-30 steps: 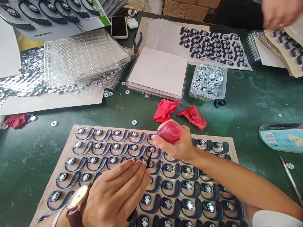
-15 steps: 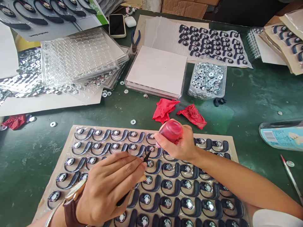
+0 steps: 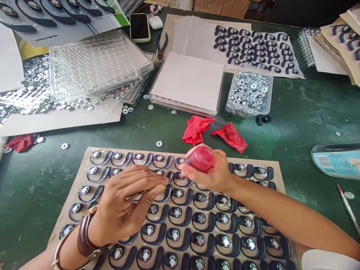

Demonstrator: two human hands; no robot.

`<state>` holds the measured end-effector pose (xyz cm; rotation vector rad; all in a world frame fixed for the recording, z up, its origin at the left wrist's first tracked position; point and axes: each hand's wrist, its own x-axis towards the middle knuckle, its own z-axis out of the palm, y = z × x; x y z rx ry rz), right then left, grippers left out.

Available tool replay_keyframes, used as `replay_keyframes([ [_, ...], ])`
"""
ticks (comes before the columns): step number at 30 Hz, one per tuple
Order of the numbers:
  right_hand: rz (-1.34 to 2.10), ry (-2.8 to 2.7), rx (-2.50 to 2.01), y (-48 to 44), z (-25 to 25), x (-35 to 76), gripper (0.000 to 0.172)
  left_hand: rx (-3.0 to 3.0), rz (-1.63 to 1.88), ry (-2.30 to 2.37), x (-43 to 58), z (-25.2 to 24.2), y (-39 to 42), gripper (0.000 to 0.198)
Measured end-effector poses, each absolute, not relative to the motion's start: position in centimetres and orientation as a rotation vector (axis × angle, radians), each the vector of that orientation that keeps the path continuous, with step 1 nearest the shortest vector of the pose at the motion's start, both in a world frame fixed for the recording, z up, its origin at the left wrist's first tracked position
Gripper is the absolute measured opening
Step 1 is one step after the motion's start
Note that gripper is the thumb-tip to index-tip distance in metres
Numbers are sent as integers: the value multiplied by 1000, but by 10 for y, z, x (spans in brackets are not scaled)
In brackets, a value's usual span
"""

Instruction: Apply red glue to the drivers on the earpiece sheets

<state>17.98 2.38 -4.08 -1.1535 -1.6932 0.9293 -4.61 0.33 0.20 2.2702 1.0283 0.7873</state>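
My left hand [image 3: 126,198], with a watch strap and a bracelet at the wrist, pinches slim dark tweezers [image 3: 137,193]. Their tips point right, at a black ear-hook part [image 3: 180,181] in the second row. My right hand [image 3: 219,174] is wrapped round a soft red bottle [image 3: 201,159], its base turned up towards me. The nozzle points down near the same part and is mostly hidden by the fingers. Beneath both hands lies a cardboard sheet [image 3: 277,170] with a clear plastic tray, holding rows of ear-hook parts, each with a round silver disc.
Two red cloths [image 3: 197,129] lie beyond the sheet. Behind them are a clear tub [image 3: 250,93] of metal washers and a stack of flat cases [image 3: 188,82]. Pliers [image 3: 161,47], a phone [image 3: 140,28] and clear trays [image 3: 95,67] sit further left. A brush-like stick [image 3: 348,208] lies right.
My left hand has shifted slightly up and left, and the tweezers now lie flatter. The right hand and red bottle have barely moved, with the bottle tilted a little more.
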Motion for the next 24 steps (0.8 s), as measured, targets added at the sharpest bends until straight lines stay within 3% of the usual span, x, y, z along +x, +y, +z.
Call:
replay_keyframes([
  [6, 888, -1644, -1096, 24, -40, 178, 24, 2256, 818, 1046, -45, 2, 5, 14],
  [16, 1449, -1537, -1092, 54, 22, 215, 37, 2461, 882, 826, -46, -2, -7, 23],
  [24, 1600, -1556, -1008, 58, 0, 222, 32, 2536, 865, 742, -42, -4, -14, 30],
])
